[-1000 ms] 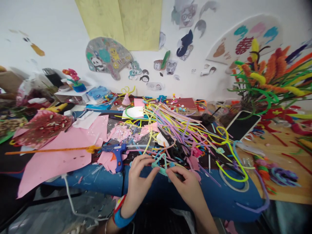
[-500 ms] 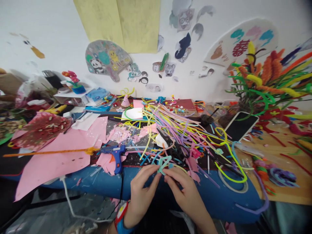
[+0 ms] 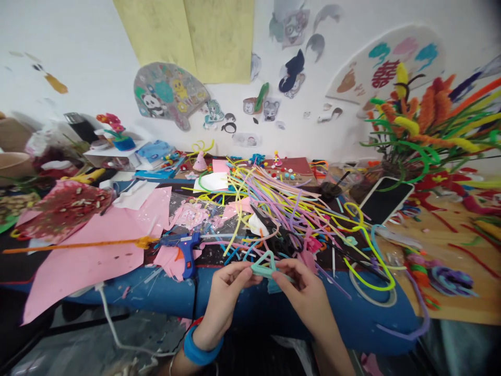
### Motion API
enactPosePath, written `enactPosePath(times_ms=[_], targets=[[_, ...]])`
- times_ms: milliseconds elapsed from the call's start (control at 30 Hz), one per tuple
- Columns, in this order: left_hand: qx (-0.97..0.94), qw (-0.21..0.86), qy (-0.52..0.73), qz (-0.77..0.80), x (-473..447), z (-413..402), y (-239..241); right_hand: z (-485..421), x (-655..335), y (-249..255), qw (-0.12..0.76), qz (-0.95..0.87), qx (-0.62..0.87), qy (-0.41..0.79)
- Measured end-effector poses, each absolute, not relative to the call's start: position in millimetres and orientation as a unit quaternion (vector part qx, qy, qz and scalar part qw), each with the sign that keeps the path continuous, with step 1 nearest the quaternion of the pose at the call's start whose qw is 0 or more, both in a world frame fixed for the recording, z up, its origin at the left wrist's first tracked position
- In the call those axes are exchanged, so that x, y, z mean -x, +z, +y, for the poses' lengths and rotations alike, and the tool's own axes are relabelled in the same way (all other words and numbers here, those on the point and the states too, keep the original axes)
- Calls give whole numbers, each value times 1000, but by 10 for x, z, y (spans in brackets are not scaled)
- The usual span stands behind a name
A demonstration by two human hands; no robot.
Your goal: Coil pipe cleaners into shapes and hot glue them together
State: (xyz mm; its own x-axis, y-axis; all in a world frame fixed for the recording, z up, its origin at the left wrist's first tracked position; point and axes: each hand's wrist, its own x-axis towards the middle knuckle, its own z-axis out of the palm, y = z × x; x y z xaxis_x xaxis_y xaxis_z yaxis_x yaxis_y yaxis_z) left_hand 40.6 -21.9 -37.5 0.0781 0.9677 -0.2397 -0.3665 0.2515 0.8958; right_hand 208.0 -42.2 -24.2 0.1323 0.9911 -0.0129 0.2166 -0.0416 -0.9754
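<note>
Between my two hands is a mint-green pipe cleaner (image 3: 264, 265), bent into a triangle with its tip pointing up and away from me. My left hand (image 3: 234, 282) pinches its left corner between thumb and fingers. On the other corner, the thumb and fingers of my right hand (image 3: 300, 284) are closed. A little mint-green material hangs below the triangle, partly hidden by my right thumb. Just beyond lie black-handled scissors (image 3: 288, 242) and a heap of pastel pipe cleaners (image 3: 282, 201). Left of my hands rests a blue glue gun (image 3: 188, 253).
Pink felt sheets (image 3: 90, 266) cover the table's left side, with an orange pipe-cleaner stem (image 3: 86, 244) across them. At the right are a phone (image 3: 385, 199), a roll of tape (image 3: 392, 298) and a bunch of pipe-cleaner flowers (image 3: 422, 120). The glue gun's cord (image 3: 194, 303) hangs over the front edge.
The mint-green pipe cleaner has turned and now shows a clear triangle. My hands have moved slightly apart, and my left wrist has rolled.
</note>
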Motion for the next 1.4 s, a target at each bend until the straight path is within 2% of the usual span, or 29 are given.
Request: enactPosePath(times_ms=[233, 600, 1167, 1400], targets=[[-352, 657, 492, 450, -379, -210, -374, -384, -2082, -272, 448, -528, 565, 449], [-357, 667, 464, 461, -417, -150, -400, -388, -2092, -327, 431, -531, 592, 426], [-365, 667, 466, 452, -338, -123, -428, -348, -2083, -159, 356, -595, 586, 419], [-383, 684, 437, 441, -314, -96, -421, -363, -2049, -176, 379, -588, 587, 408]])
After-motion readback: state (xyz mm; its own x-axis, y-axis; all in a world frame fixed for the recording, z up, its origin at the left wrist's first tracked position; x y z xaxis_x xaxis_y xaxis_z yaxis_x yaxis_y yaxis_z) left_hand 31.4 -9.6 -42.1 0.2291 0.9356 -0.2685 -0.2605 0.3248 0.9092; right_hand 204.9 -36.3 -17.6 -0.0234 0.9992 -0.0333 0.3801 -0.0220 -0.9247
